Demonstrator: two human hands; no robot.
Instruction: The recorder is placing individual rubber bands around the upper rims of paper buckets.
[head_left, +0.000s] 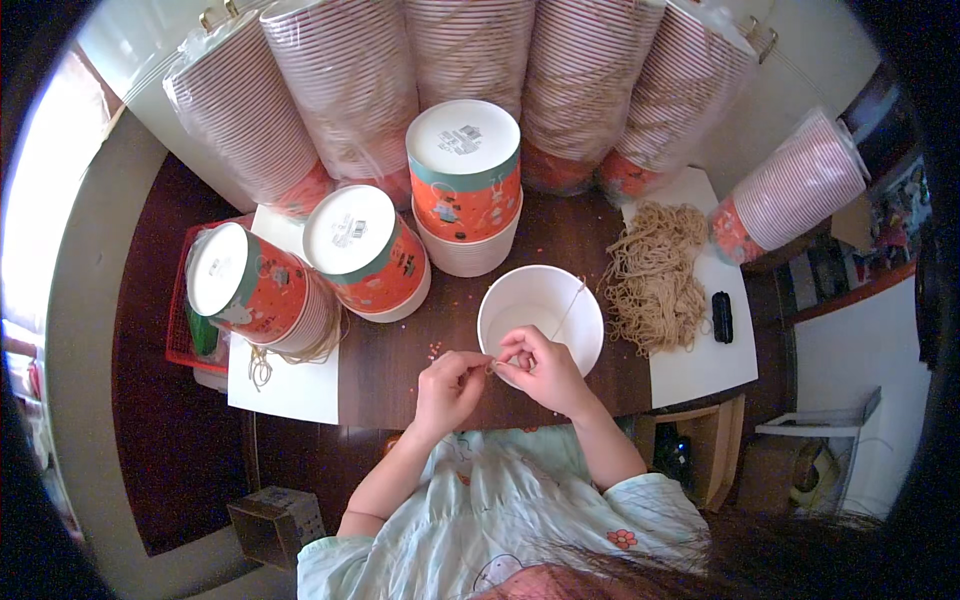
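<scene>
A white paper bucket (495, 305) stands on the table in front of me with its open mouth toward me. A thin tan string (570, 312) runs from its far right rim across the mouth to my fingers. My right hand (548, 378) is closed in a pinch on the string at the near rim. Close against it, my left hand (447, 395) pinches the string's other part, fingertips nearly touching those of the right. The bit of string between the fingertips is small and partly hidden.
A heap of loose tan string (655, 280) and a small black case (722, 318) lie at the right. Stacks of orange-printed paper buckets (463, 210) stand upside down ahead and left. Tall plastic-wrapped bucket stacks (470, 55) line the back. A red basket (180, 320) sits far left.
</scene>
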